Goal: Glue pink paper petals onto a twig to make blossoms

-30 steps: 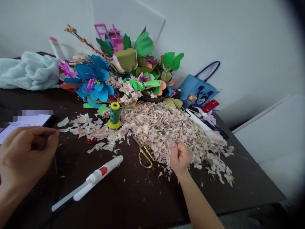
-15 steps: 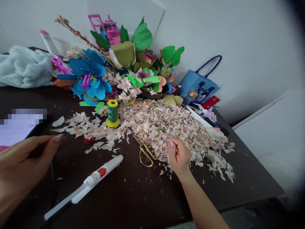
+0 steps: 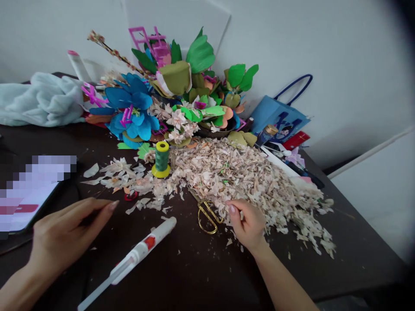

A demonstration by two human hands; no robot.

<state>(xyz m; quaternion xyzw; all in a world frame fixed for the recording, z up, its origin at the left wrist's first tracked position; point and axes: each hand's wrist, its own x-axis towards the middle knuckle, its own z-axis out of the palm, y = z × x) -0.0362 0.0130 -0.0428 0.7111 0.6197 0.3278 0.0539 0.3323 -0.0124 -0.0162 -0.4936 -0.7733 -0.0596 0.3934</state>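
Left hand point(image 3: 69, 235) has slid rightward across the dark tabletop point(image 3: 353, 255) since the earlier frame, its fingertips now close to a small red ring point(image 3: 131, 196). Its fingers lie nearly together in a narrow pinch; whether they hold anything fine, I cannot tell. Right hand point(image 3: 248, 225) sits at the near edge of the pale, flaky paper scraps point(image 3: 227, 181), fingers curled shut against the thumb, with the heap spreading ahead of it and to its right. Any flake inside that closed hand is hidden.

Just left of the right hand, gold-handled scissors point(image 3: 207, 218) lie partly under the scraps. Between the hands are a white applicator with a red label point(image 3: 142, 246) and, farther ahead, a green thread spool point(image 3: 161, 160) upright on its yellow base among the scraps. Beyond the heap, ahead of the right hand, a dark shallow dish point(image 3: 215, 133) holds a crowded mass of colourful paper flowers point(image 3: 129, 112). Farther right, a blue bag with navy handles point(image 3: 275, 116) leans against the wall; its contents do not show. Left of the left hand lies a phone point(image 3: 29, 203), its screen blurred.
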